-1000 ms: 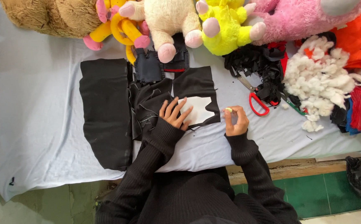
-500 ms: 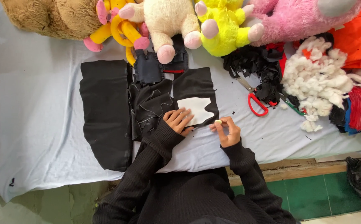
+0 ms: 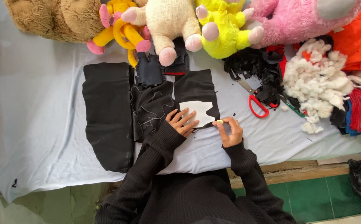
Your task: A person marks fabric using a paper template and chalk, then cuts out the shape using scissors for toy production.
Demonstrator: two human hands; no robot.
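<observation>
My left hand [image 3: 183,122] lies flat, fingers spread, pressing a white paper pattern piece [image 3: 200,110] onto a black fabric piece [image 3: 195,88]. My right hand [image 3: 229,132] pinches a small yellowish piece of chalk [image 3: 220,122] at the pattern's lower right edge, touching the fabric there. Both arms wear black knit sleeves. A crumpled heap of black fabric cuttings [image 3: 149,108] sits just left of my left hand.
A large black fabric panel [image 3: 108,116] lies to the left on the pale blue sheet [image 3: 39,124]. Red-handled scissors [image 3: 255,101] lie right of the work. Several plush toys [image 3: 176,20] line the far edge; white stuffing [image 3: 317,83] and red and orange cloth [image 3: 360,41] are at right.
My right hand has shifted left along the lower edge of the pattern with the chalk. My left hand has slid slightly toward me while staying on the white pattern.
</observation>
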